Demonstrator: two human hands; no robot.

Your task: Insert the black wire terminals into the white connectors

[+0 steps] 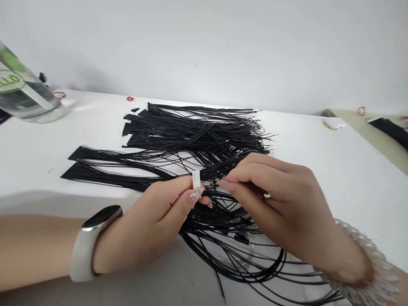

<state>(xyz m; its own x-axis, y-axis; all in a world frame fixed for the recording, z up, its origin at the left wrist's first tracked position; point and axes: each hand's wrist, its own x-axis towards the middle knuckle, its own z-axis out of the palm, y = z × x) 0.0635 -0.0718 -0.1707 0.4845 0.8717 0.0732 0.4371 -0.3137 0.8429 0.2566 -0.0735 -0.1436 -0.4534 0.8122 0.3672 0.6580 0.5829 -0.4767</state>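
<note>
Between the thumb and forefinger of my left hand (156, 216) is a small white plastic connector housing (196, 179), held upright with a row of slots facing me. Just right of it, my right hand (283, 195) is closed in a pinch on a thin black wire, whose end is mostly covered by the fingertips. A small gap separates those fingertips from the housing. Loose black wires (236, 272) loop beneath both hands and run toward the lower right. Metal tips glint among the wires near the right hand's fingers.
Bundles of black wires (178, 127) lie across the white table (318, 148) behind my hands, some fanning left. A clear glass (32, 97) of liquid stands at far left. Red loops (130, 98) lie along the back edge, below the wall. Black material (389, 131) rests at far right.
</note>
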